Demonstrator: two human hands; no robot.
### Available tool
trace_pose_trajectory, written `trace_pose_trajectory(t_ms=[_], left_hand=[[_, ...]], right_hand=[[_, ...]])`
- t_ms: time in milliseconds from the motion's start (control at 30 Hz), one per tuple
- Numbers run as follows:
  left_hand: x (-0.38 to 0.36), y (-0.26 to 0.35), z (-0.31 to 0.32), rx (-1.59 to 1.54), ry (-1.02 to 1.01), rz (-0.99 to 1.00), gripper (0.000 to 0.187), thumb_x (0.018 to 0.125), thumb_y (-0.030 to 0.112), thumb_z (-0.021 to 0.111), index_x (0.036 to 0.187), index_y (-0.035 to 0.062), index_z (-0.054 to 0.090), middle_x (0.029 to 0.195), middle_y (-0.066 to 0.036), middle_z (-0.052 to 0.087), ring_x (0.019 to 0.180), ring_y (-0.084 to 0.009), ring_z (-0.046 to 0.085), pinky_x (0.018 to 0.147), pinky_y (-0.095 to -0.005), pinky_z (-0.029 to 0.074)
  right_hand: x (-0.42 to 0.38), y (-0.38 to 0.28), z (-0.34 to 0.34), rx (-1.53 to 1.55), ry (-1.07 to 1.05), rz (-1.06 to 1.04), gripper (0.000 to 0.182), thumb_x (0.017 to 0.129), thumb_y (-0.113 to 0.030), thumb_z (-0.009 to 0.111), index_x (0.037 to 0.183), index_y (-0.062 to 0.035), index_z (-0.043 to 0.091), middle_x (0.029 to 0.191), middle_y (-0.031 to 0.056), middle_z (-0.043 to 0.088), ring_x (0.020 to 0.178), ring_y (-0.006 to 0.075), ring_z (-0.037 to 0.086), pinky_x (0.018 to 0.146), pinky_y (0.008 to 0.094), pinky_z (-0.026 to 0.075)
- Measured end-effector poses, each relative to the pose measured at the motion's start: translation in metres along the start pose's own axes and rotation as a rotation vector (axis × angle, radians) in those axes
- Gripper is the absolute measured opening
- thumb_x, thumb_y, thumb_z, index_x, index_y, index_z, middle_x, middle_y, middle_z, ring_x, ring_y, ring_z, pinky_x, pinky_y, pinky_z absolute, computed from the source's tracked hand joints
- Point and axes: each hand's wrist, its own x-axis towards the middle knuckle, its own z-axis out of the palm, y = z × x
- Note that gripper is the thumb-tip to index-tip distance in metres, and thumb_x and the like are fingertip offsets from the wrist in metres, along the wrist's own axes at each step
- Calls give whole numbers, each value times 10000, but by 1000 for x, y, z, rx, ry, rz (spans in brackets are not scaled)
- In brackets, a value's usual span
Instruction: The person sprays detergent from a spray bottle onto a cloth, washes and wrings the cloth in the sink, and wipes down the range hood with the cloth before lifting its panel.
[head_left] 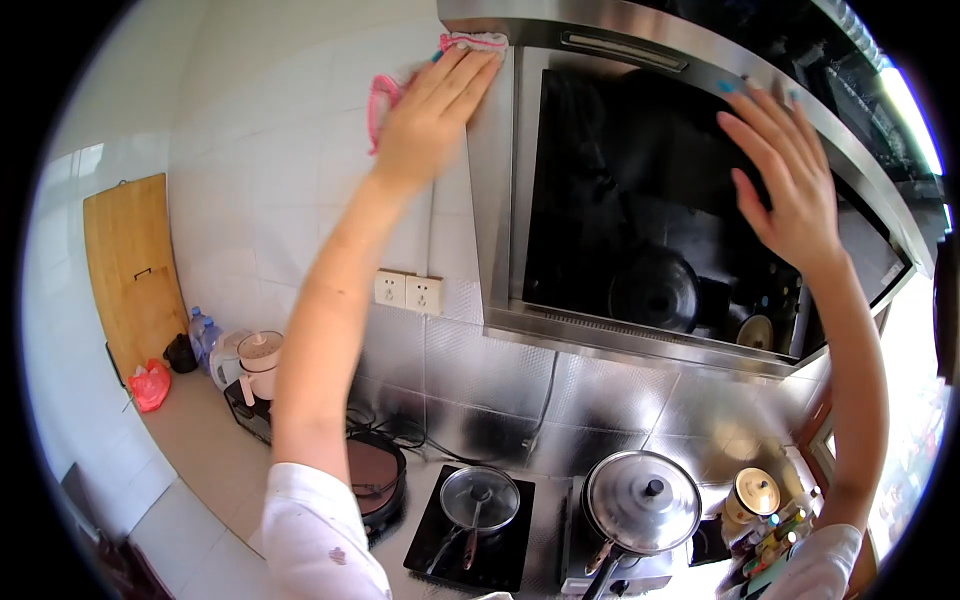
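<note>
My left hand [435, 120] reaches up to the upper left corner of the range hood [497, 200], its fingers pressing a white cleaning cloth [480, 42] with pink edging against the metal. A loose pink-edged part of the cloth hangs beside the wrist, against the tiled wall. On the other side, my right hand [785, 165] is raised in front of the upper right part of the hood. Its fingers are apart, with blue nails showing, and they hold nothing. The hood's dark glass panel [620, 190] lies between my hands and reflects the pans below.
Below the hood stand a small lidded pan [480, 500] on a black cooktop [425, 535] and a large lidded pan [645, 500] on a gas stove. Bottles [770, 545] crowd the lower right. Wall sockets [407, 291] and a wooden board [130, 270] are to the left.
</note>
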Motion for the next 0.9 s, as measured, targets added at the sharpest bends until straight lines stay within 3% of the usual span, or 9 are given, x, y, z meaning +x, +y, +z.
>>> trace_pose_trajectory(t_ms=[133, 300, 400, 467, 533, 633, 700, 767, 900], left_hand=[[-42, 56, 19, -71, 35, -241, 374, 761, 27, 465, 1122, 13, 561, 1191, -71, 532, 1104, -269, 497, 909, -354, 409], [-129, 106, 16, -108, -216, -186, 382, 747, 52, 512, 1124, 12, 559, 1184, -78, 532, 1091, -288, 492, 908, -392, 393], [-107, 95, 24, -42, -213, -119, 408, 775, 68, 532, 1181, 30, 524, 1237, -116, 495, 1127, -336, 465, 920, -417, 384], [-49, 74, 24, 56, -117, -171, 397, 787, 55, 517, 1182, 24, 521, 1248, -106, 490, 1133, -345, 455, 925, -415, 376], [0, 48, 31, 25, 116, -211, 401, 791, 49, 508, 1190, 9, 507, 1248, -113, 488, 1151, -358, 435, 943, -420, 356], [-11, 43, 45, -50, 223, -184, 403, 797, 29, 483, 1199, -7, 494, 1253, -114, 483, 1156, -369, 427, 960, -427, 338], [-46, 66, 43, -92, 88, -249, 384, 790, 10, 480, 1172, -5, 520, 1239, -113, 497, 1158, -358, 430, 959, -428, 341], [-95, 95, 36, -59, -167, -129, 354, 790, 7, 484, 1137, 7, 551, 1204, -109, 526, 1132, -349, 457, 956, -423, 349], [-127, 97, 35, -21, -170, -51, 344, 784, 35, 491, 1117, 42, 577, 1168, -78, 553, 1101, -307, 491, 913, -401, 385]], right_hand=[[-3, -27, 27, -44, 61, 11, 394, 722, -39, 559, 1113, -84, 564, 1213, 84, 524, 1149, 259, 474, 961, 384, 367], [-16, -49, 53, 15, 28, 217, 441, 735, -86, 566, 1173, -100, 523, 1260, 82, 479, 1163, 269, 450, 972, 391, 351], [-22, -51, 69, -18, 5, 281, 536, 739, -133, 587, 1259, -148, 458, 1341, 74, 396, 1219, 275, 388, 1001, 417, 312], [-27, -51, 80, -41, 40, 288, 560, 740, -153, 595, 1280, -170, 448, 1349, 69, 392, 1227, 279, 383, 1005, 440, 303], [-33, -50, 89, -32, 53, 296, 577, 741, -174, 599, 1295, -189, 435, 1364, 58, 377, 1245, 272, 363, 1012, 454, 285], [-35, -52, 99, -54, 86, 326, 572, 749, -184, 585, 1300, -210, 431, 1382, 36, 356, 1271, 252, 330, 1026, 450, 252], [-36, -52, 104, -64, 100, 340, 586, 749, -191, 585, 1310, -217, 419, 1390, 31, 345, 1277, 249, 322, 1027, 448, 249], [-37, -53, 106, -97, 118, 319, 572, 739, -180, 584, 1293, -182, 443, 1379, 61, 360, 1267, 281, 336, 1015, 483, 261], [-32, -53, 99, -78, 157, 301, 571, 725, -176, 594, 1280, -197, 464, 1364, 45, 384, 1255, 253, 359, 1009, 454, 287]])
